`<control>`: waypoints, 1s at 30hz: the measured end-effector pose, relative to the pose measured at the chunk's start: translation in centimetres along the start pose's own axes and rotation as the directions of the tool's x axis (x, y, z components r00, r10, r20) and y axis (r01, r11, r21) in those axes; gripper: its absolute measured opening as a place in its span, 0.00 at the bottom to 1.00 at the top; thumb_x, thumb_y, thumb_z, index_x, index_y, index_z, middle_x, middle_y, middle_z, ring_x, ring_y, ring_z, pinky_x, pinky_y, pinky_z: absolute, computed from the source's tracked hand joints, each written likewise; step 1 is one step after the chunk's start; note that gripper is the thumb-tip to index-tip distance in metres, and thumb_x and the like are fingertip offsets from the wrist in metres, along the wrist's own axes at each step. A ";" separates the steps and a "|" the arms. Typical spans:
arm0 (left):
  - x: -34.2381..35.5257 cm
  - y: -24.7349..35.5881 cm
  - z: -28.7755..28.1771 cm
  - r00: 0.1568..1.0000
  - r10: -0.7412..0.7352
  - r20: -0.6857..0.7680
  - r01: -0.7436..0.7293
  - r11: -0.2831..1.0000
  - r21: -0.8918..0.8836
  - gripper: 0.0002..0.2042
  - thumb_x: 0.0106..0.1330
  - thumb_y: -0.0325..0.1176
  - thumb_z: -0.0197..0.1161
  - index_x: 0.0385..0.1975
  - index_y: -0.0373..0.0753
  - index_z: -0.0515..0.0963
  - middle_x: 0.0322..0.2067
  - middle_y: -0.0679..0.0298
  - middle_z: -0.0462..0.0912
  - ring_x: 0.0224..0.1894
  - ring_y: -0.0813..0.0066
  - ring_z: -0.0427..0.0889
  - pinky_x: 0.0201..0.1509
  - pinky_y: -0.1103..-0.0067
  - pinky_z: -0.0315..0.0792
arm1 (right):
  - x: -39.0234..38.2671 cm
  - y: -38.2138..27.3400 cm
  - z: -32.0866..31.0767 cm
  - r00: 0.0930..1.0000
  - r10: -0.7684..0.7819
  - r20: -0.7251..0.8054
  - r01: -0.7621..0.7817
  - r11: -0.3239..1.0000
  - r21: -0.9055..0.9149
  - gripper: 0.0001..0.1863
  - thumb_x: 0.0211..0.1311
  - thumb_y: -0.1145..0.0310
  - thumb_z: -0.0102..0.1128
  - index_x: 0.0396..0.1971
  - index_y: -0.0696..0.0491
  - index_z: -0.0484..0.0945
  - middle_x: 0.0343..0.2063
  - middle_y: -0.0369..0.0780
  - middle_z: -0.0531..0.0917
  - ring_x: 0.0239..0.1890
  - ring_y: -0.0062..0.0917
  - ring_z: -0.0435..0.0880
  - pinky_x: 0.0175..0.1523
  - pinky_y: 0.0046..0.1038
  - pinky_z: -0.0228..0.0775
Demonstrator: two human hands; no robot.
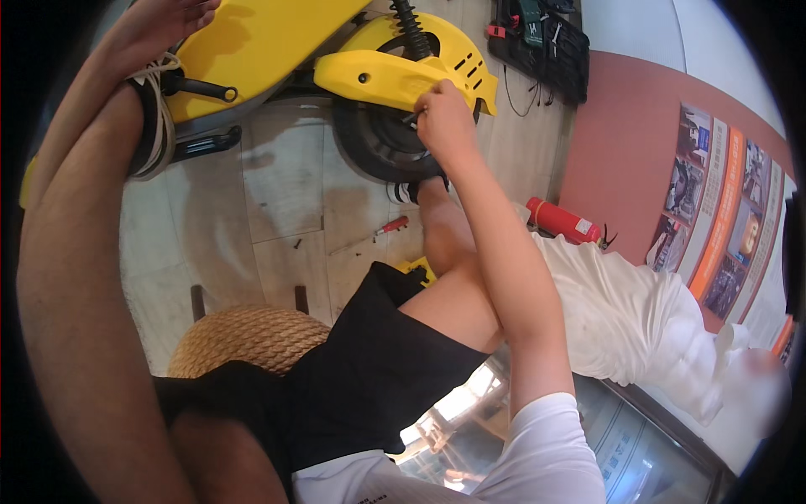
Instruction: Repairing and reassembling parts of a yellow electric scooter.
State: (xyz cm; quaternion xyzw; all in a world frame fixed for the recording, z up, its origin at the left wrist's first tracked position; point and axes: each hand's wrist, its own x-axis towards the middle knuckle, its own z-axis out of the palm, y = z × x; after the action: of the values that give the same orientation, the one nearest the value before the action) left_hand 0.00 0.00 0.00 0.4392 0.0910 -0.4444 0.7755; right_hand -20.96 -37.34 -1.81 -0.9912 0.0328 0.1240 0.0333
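Note:
My left hand (180,18) is up at the top left, fingers apart and loosely curved, empty, over a yellow scooter body (260,38). Below it are a black wrench-shaped part (206,88) and a looped pale cord (164,126). My right hand (445,126) is closed on a small dark object (411,118), too hidden to identify, against the lower edge of the yellow rear fender (382,76). Behind that hand is the black tyre (361,143), and a black coiled spring (407,25) stands above the fender.
A red-handled screwdriver (390,227) and small screws lie on the wooden floor. Around me are a woven stool (227,340), an open tool case (554,42), a red fire extinguisher (558,218), a person in white (621,311), a glass-topped surface (613,428) and a wall poster (722,218).

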 end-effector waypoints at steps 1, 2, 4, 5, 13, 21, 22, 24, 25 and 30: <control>-0.8 0.6 0.1 1.000 0.006 -0.019 -0.006 1.000 0.007 0.11 0.72 0.31 0.54 0.49 0.36 0.70 0.34 0.64 0.78 0.36 0.73 0.78 0.43 0.78 0.76 | -0.8 -0.5 0.3 0.998 0.014 -0.062 -0.014 1.000 0.002 0.08 0.52 0.73 0.60 0.31 0.52 0.86 0.41 0.47 0.79 0.48 0.42 0.79 0.50 0.39 0.74; -1.6 1.0 0.1 0.999 0.011 -0.037 -0.011 1.000 0.013 0.10 0.72 0.30 0.53 0.49 0.35 0.70 0.33 0.64 0.78 0.36 0.73 0.78 0.43 0.78 0.75 | -1.2 -0.9 0.7 0.992 0.030 -0.122 -0.030 1.000 0.005 0.08 0.52 0.74 0.59 0.30 0.53 0.86 0.38 0.47 0.79 0.46 0.42 0.80 0.49 0.40 0.74; -1.7 1.3 0.1 0.999 -0.001 -0.042 0.002 1.000 0.006 0.10 0.72 0.30 0.52 0.49 0.35 0.70 0.33 0.64 0.78 0.36 0.73 0.78 0.43 0.78 0.75 | -2.4 0.9 1.3 0.991 0.102 -0.084 -0.107 0.992 -0.061 0.07 0.53 0.73 0.59 0.29 0.53 0.86 0.37 0.47 0.80 0.45 0.43 0.81 0.49 0.40 0.74; -1.0 1.1 0.2 1.000 0.012 -0.027 -0.012 1.000 0.004 0.10 0.72 0.30 0.52 0.49 0.35 0.70 0.33 0.64 0.78 0.36 0.74 0.78 0.43 0.78 0.75 | -2.5 2.7 1.6 0.981 0.174 -0.082 -0.185 0.973 -0.140 0.06 0.54 0.73 0.59 0.29 0.53 0.86 0.37 0.47 0.81 0.44 0.43 0.81 0.48 0.41 0.74; -1.3 1.4 0.5 0.996 0.017 -0.088 -0.015 1.000 0.016 0.09 0.72 0.29 0.51 0.48 0.35 0.70 0.34 0.64 0.76 0.36 0.73 0.76 0.43 0.78 0.74 | -1.6 6.8 2.5 0.958 0.268 -0.098 -0.261 0.962 0.077 0.11 0.58 0.64 0.64 0.34 0.56 0.86 0.31 0.49 0.86 0.37 0.44 0.85 0.44 0.40 0.76; -1.2 0.6 0.6 0.995 0.001 -0.100 0.000 1.000 0.011 0.09 0.73 0.29 0.50 0.48 0.35 0.69 0.34 0.63 0.76 0.36 0.73 0.76 0.42 0.78 0.74 | -3.1 17.5 5.0 0.772 0.525 -0.359 -0.356 0.825 0.439 0.12 0.61 0.67 0.62 0.37 0.61 0.84 0.28 0.43 0.86 0.29 0.27 0.86 0.35 0.28 0.76; -1.3 0.6 0.9 0.995 -0.001 -0.102 0.001 1.000 0.000 0.08 0.73 0.29 0.50 0.48 0.35 0.69 0.33 0.63 0.76 0.35 0.73 0.76 0.42 0.77 0.74 | -4.4 19.1 4.7 0.711 0.648 -0.274 -0.472 0.728 0.498 0.12 0.62 0.67 0.62 0.38 0.60 0.84 0.29 0.41 0.85 0.29 0.25 0.85 0.34 0.27 0.76; -1.1 0.6 0.9 0.995 -0.006 -0.102 0.006 1.000 -0.002 0.08 0.73 0.29 0.50 0.47 0.36 0.69 0.32 0.63 0.76 0.35 0.73 0.77 0.42 0.77 0.74 | -6.7 20.6 4.8 0.627 0.758 -0.178 -0.578 0.606 0.547 0.11 0.62 0.67 0.62 0.38 0.60 0.83 0.29 0.39 0.84 0.29 0.23 0.84 0.33 0.26 0.75; -0.9 0.6 0.1 0.997 0.010 -0.080 -0.008 1.000 0.024 0.10 0.72 0.31 0.51 0.48 0.35 0.71 0.34 0.62 0.78 0.36 0.72 0.78 0.43 0.76 0.75 | -8.0 20.8 5.1 0.604 0.793 -0.085 -0.653 0.553 0.517 0.11 0.63 0.67 0.61 0.38 0.59 0.84 0.29 0.39 0.84 0.29 0.22 0.84 0.32 0.25 0.75; 5.0 -0.5 -6.5 0.983 0.117 0.141 -0.169 0.879 0.445 0.27 0.72 0.49 0.55 0.66 0.43 0.68 0.40 0.72 0.77 0.44 0.80 0.74 0.56 0.77 0.65 | -12.4 23.3 5.8 0.544 0.836 0.070 -0.784 0.477 0.398 0.12 0.60 0.64 0.64 0.36 0.57 0.85 0.29 0.40 0.86 0.31 0.26 0.86 0.35 0.28 0.77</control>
State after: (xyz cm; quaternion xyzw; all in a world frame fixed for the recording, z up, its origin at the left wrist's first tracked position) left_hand 4.19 1.84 -6.81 0.5889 -0.0912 -0.4185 0.6854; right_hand -36.07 -59.36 -5.72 -0.8353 0.5232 0.0492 0.1615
